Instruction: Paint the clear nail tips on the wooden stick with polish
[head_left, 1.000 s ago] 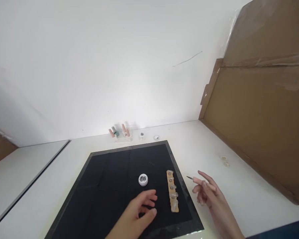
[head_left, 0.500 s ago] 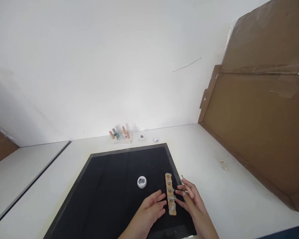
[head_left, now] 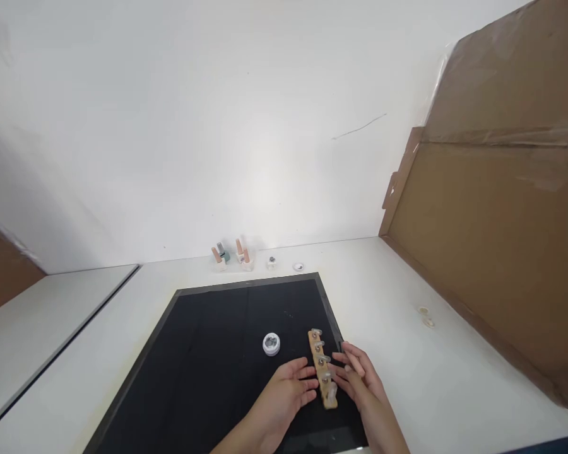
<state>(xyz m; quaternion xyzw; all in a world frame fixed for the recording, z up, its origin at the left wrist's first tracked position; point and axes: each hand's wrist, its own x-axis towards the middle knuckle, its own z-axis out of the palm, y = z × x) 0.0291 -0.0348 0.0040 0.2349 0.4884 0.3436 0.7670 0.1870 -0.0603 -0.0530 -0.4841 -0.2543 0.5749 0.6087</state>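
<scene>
- Though contact is unclear, the tan strip (head_left: 319, 366) is between our left hand (head_left: 284, 395), loosely spread, and right hand (head_left: 365, 383), over the black mat (head_left: 218, 353).
- Our right hand pinches a pink handle (head_left: 355, 363), its tip hard to make out.

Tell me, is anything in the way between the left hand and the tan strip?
Nothing visible is: the left hand has its fingertips close beside the tan strip. The white jar sits farther off, outside that gap.

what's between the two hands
In the head view, a tan strip bearing clear pieces lies between the left hand and the right hand.
</scene>
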